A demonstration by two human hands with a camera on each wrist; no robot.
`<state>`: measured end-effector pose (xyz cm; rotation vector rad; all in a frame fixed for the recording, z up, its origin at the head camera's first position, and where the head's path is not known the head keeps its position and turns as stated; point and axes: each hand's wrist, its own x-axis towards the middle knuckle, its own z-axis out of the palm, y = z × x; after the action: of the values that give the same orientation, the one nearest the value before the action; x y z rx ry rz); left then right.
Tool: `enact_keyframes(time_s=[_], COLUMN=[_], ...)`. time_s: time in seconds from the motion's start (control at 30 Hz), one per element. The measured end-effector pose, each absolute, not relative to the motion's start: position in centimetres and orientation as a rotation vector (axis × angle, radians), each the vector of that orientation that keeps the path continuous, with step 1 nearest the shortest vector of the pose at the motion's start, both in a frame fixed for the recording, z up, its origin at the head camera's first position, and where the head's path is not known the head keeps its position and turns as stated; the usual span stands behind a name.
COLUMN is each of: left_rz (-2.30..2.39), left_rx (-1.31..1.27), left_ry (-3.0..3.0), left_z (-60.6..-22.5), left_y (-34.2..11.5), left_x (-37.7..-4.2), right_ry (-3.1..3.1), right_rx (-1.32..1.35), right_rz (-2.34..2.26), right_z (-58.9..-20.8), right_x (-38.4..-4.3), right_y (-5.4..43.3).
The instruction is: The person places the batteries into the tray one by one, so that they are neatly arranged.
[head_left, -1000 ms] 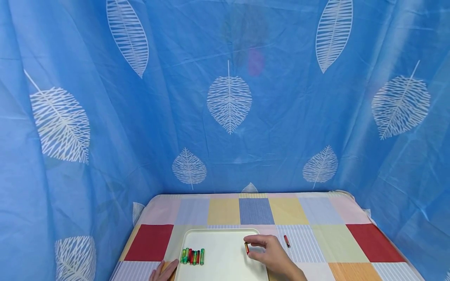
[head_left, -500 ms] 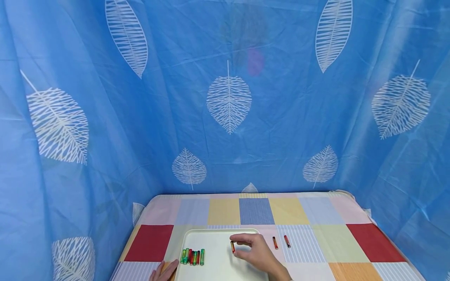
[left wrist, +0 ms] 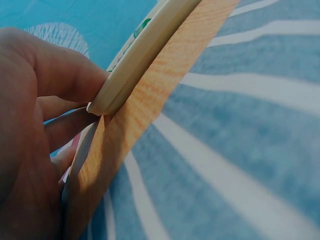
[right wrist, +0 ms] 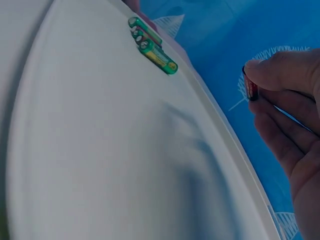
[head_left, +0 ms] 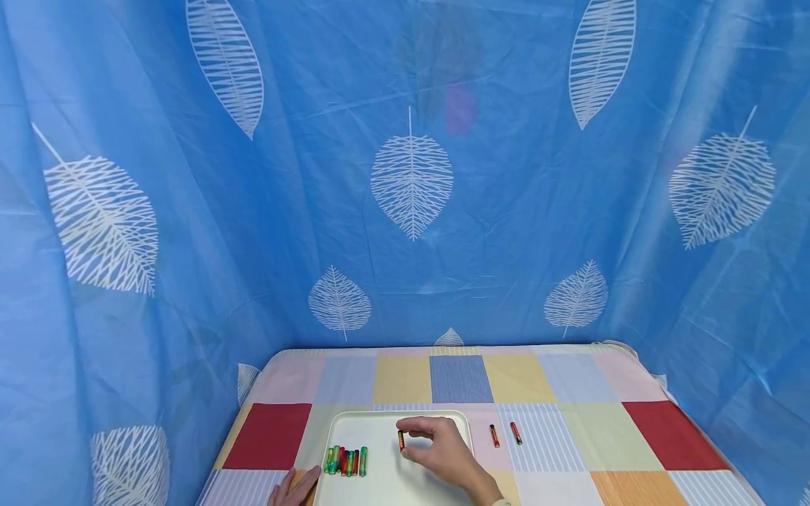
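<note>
My right hand (head_left: 436, 450) pinches a small red-and-black battery (head_left: 401, 440) between thumb and fingertips, above the middle of the white tray (head_left: 386, 422). In the right wrist view the battery (right wrist: 250, 85) stands near upright in that pinch, and the hand's shadow falls on the tray. Along the tray's left side lies a row of several green and red batteries (head_left: 350, 464). My left hand (head_left: 294, 488) rests on the cloth beside the tray's left edge. The left wrist view shows its extended fingers (left wrist: 75, 80) touching the tray's rim (left wrist: 135, 65).
Two red-and-black batteries lie on the patchwork tablecloth right of the tray, one nearer (head_left: 495, 436) and one farther right (head_left: 516, 433). A blue curtain (head_left: 481, 281) with white leaf prints surrounds the table at the back and both sides.
My right hand has carried its battery leftward from the tray's right edge to over its middle, uncovering a second battery on the cloth. The left hand stays put.
</note>
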<state>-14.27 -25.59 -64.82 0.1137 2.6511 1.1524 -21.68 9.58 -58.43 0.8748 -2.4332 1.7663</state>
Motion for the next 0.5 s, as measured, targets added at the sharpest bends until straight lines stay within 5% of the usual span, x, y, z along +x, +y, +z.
enact_keyframes(time_s=[0.5], left_rz=[1.317], left_rx=[0.074], left_ry=[2.636], left_z=[-65.4], left_y=[-25.7], left_x=[-14.2], right_ry=[-2.461], right_rx=[0.87], right_rz=[1.8], right_z=[-59.8], right_x=[-21.7], right_y=[6.3])
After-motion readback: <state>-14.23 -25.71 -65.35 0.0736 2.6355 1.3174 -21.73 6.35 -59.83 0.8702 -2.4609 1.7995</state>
